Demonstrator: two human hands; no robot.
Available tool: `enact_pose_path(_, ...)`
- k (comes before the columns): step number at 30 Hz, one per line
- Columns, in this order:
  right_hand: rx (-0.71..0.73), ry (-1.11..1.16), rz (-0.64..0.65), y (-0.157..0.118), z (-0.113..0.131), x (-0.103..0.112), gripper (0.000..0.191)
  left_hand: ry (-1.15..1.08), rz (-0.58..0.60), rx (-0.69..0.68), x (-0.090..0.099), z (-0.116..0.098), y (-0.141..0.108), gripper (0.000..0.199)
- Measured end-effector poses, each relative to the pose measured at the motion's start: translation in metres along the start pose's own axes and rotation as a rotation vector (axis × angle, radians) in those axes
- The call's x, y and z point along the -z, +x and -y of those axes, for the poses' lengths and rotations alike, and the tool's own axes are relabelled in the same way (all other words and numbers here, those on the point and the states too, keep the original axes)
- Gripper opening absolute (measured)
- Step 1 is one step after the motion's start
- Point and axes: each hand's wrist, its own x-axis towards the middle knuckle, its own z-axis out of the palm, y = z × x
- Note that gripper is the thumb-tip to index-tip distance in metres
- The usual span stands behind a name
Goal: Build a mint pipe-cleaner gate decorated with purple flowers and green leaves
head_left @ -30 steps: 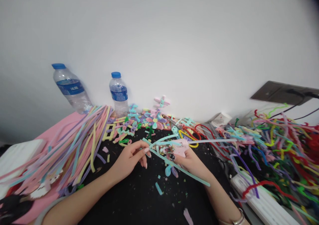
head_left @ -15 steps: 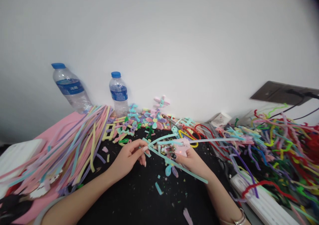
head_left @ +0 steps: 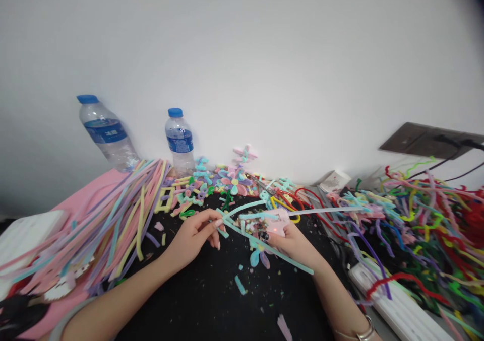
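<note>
Teal pipe cleaners (head_left: 280, 256) meet at the fingertips of my left hand (head_left: 200, 232), which is pinched closed on them. From there one long strand runs down to the right, passing by my right wrist, and another curves up and away. My right hand (head_left: 293, 243) is closed around a small pale pink device (head_left: 279, 221) with a glowing red spot; its far end is cluttered and hard to make out. A lilac pipe cleaner (head_left: 325, 211) stretches right from behind the device. Below the strands lies a blue and purple petal piece (head_left: 258, 257).
Straight pastel pipe cleaners (head_left: 121, 220) lie at left, near two plastic bottles (head_left: 180, 142) by the wall. Small fuzzy shapes and red-handled scissors (head_left: 275, 195) sit behind my hands. Tangled pipe cleaners (head_left: 416, 230) and a white power strip (head_left: 397, 300) are at right. Scraps (head_left: 240, 284) dot the black surface.
My left hand, with the teal pipe cleaners, has shifted very slightly left. The right hand keeps its hold on the pink device, almost unmoved.
</note>
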Motion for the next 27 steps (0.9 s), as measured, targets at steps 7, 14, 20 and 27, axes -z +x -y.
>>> enact_pose_path(7,-0.007,-0.036,0.009,-0.001,0.002,0.002,0.041,-0.020,-0.006,-0.005,0.001,-0.001,0.000,0.017)
enact_pose_path(14,0.008,-0.037,0.033,0.000,0.003,0.006,0.038,-0.024,-0.022,0.005,0.002,-0.001,0.002,0.018)
enact_pose_path(20,-0.007,-0.054,0.030,0.000,0.000,0.011,0.037,-0.035,-0.017,-0.002,0.003,0.001,0.003,0.019)
enact_pose_path(27,-0.025,-0.051,0.023,-0.002,-0.001,0.015,0.039,-0.015,-0.021,0.000,0.005,-0.001,0.002,0.019)
